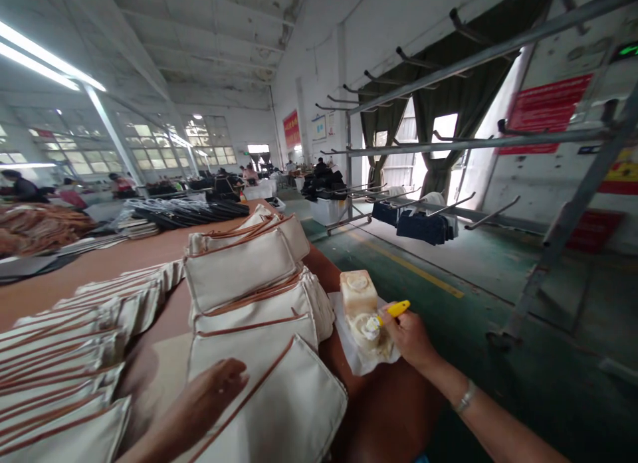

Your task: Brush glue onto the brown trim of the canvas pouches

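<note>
My right hand (411, 337) grips a yellow-handled brush (399, 309) to the right of the bags. The brush's whitish bristles reach into the mouth of a cut, off-white plastic container (359, 297), which is smeared with a pale substance that looks like glue. Under the container lies a stained white sheet (366, 365). My left hand (216, 390) is over the cream bag pieces (289, 403) with brown trim, its fingers loosely bent and apart from any visible tool. Behind it, more cream pieces (244, 270) stand stacked upright, leaning on one another.
Another row of cream pieces (70, 343) spreads along the left of the brown table (169, 303). Dark wrapped items (194, 210) and a brown heap (40, 227) lie farther back. A metal rack (478, 144) with prongs stands at right, holding dark blue pieces (423, 227). People sit in the background.
</note>
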### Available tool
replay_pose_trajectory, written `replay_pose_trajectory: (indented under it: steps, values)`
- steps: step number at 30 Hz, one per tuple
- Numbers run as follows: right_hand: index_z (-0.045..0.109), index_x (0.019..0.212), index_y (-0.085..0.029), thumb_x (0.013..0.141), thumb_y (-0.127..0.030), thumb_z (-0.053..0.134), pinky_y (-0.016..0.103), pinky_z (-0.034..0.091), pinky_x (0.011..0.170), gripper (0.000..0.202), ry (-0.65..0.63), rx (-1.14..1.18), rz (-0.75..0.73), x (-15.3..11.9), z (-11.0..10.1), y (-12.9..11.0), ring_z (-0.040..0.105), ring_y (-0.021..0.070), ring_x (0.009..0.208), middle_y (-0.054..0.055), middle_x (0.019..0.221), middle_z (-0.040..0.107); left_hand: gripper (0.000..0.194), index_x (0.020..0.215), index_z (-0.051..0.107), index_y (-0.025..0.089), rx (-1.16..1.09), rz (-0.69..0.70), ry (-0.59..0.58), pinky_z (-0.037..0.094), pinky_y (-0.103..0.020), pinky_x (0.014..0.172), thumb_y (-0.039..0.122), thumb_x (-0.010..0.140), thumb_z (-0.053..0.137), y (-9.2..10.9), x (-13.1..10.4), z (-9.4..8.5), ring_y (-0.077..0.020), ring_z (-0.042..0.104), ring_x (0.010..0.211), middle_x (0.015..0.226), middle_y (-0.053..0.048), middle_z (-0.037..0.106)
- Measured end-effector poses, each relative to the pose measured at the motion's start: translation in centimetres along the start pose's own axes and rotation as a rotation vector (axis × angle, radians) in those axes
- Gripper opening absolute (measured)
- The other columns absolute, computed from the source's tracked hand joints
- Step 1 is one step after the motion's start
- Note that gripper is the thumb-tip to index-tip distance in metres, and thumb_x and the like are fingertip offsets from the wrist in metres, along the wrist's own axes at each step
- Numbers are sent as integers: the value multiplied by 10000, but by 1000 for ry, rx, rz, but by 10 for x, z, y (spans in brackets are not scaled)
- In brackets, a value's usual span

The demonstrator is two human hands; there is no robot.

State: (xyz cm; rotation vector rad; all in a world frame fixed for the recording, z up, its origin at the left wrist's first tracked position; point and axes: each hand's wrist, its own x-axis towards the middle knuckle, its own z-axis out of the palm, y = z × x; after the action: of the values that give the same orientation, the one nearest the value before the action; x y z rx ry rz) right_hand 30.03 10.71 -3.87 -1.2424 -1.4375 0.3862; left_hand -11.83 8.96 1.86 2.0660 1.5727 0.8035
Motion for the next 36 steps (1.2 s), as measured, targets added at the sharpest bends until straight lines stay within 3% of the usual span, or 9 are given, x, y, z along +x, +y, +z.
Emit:
replay_pose_trajectory:
  steps: [3, 6, 12, 18, 22, 25, 27, 32, 36]
  values:
    - [700, 790, -174, 917, -559, 555, 372, 498, 790, 431, -108, -68, -73, 5, 12, 7, 657, 281, 787, 93, 813, 699, 284, 966, 669, 229, 237, -89, -171, 474, -285, 781, 404, 905, 454, 5, 3, 44, -208, 663, 866, 937, -47, 705]
    - [706, 849, -186, 961, -486, 504, 364, 508, 804, 378, -162, -103, -128, 3, 10, 12, 664, 266, 800, 80, 842, 697, 320, 994, 639, 191, 402, -158, -151, 438, -313, 811, 350, 949, 366, 18, 12, 77, -227, 629, 923, 983, -91, 666]
    - [711, 956, -210, 963, -356, 544, 370, 519, 804, 222, -235, -106, -221, -14, -2, 15, 650, 255, 828, 68, 890, 671, 273, 930, 616, 182, 460, -243, -36, 397, -377, 828, 405, 916, 458, 28, 24, 104, -288, 570, 978, 999, -115, 628]
    - [708, 1002, -225, 981, -302, 535, 384, 511, 836, 190, -287, -81, -283, -37, -20, 0, 636, 263, 878, 77, 928, 666, 198, 873, 610, 157, 297, -247, -40, 407, -341, 762, 324, 878, 505, 28, 23, 107, -255, 591, 887, 924, -105, 640]
    - [679, 977, -187, 971, -442, 575, 305, 500, 626, 276, -91, 136, 35, -37, -20, -22, 599, 216, 677, 45, 776, 625, 232, 893, 647, 142, 83, -170, -165, 434, -252, 701, 327, 883, 506, 31, 18, 99, -182, 622, 785, 815, -34, 676]
    - [630, 932, -165, 914, -531, 645, 233, 362, 436, 367, 51, 438, 278, -34, -6, -46, 438, 137, 485, -24, 610, 509, 362, 974, 676, 143, -133, -99, -237, 453, -241, 733, 437, 924, 471, 40, 9, 91, -181, 631, 840, 899, -29, 705]
    - [592, 857, -165, 888, -542, 680, 211, 289, 404, 389, 50, 586, 331, -32, 6, -65, 356, 108, 452, -52, 556, 440, 408, 1006, 692, 148, -342, -76, -281, 456, -258, 778, 495, 915, 498, 47, 2, 87, -199, 630, 888, 953, -44, 715]
    - [581, 784, -167, 931, -518, 632, 225, 344, 460, 384, -94, 522, 238, -36, 24, -109, 391, 123, 500, -37, 562, 437, 386, 978, 735, 168, -536, -81, -346, 447, -283, 807, 508, 873, 585, 68, -13, 78, -220, 616, 910, 956, -61, 705]
    - [618, 792, -161, 934, -512, 614, 256, 424, 541, 379, -122, 402, 101, -38, 36, -120, 486, 165, 585, 17, 653, 538, 374, 1025, 742, 183, -542, -83, -355, 435, -279, 804, 491, 879, 589, 80, -23, 72, -210, 606, 898, 940, -44, 686]
